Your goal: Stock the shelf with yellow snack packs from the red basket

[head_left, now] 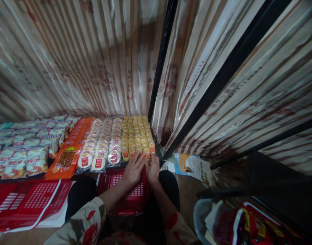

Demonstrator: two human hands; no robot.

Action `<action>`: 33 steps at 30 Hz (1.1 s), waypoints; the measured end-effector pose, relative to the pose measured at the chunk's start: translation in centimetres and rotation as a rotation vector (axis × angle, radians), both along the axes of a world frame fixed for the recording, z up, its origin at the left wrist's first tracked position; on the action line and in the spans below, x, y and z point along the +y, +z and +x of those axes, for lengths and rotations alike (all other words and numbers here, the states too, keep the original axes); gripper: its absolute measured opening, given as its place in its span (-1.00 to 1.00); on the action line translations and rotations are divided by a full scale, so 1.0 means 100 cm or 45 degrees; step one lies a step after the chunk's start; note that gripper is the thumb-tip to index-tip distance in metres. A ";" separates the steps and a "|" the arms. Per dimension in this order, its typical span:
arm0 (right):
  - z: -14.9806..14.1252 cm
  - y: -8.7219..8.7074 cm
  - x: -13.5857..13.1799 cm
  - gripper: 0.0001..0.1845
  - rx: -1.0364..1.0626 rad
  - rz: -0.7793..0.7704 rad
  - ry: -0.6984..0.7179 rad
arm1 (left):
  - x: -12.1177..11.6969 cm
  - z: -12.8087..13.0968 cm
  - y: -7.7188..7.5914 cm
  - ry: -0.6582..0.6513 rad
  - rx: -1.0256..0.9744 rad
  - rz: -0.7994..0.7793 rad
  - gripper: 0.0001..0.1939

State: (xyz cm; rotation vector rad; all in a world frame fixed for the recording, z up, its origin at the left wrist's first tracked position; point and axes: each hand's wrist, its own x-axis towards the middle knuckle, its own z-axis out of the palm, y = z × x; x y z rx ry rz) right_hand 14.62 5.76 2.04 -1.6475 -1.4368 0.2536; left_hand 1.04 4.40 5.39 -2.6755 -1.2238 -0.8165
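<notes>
Rows of small yellow snack packs (136,141) with red labels lie on the black shelf, at its right end. My left hand (133,169) lies over the front row, its fingers stretched forward onto the packs. Close beside it, my right hand (152,171) has its fingers bent around a yellow pack at the front right corner. The fingertips of both hands nearly meet, and the exact grip is partly hidden. Left of the yellow packs are rows of round white wrapped cakes (98,161). Below my hands stands a red plastic basket (115,178) between my knees.
Orange snack bags (66,158) and white snack packets (35,161) fill the shelf's left. Another red basket (25,204) stands front left. Black metal posts (197,119) rise before the striped plastic sheeting (107,61). A pale bin (203,217) and papers (193,166) sit at right.
</notes>
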 end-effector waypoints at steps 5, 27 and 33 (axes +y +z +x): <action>0.002 -0.002 0.001 -0.53 -0.008 0.057 0.027 | 0.023 -0.007 -0.008 -0.161 0.215 0.111 -0.46; 0.017 0.026 0.004 -0.51 -0.061 0.102 0.045 | 0.046 -0.001 -0.019 -0.116 0.325 0.342 -0.57; 0.016 0.026 0.049 -0.37 -0.022 0.048 0.060 | 0.048 -0.001 -0.022 -0.146 0.294 0.324 -0.59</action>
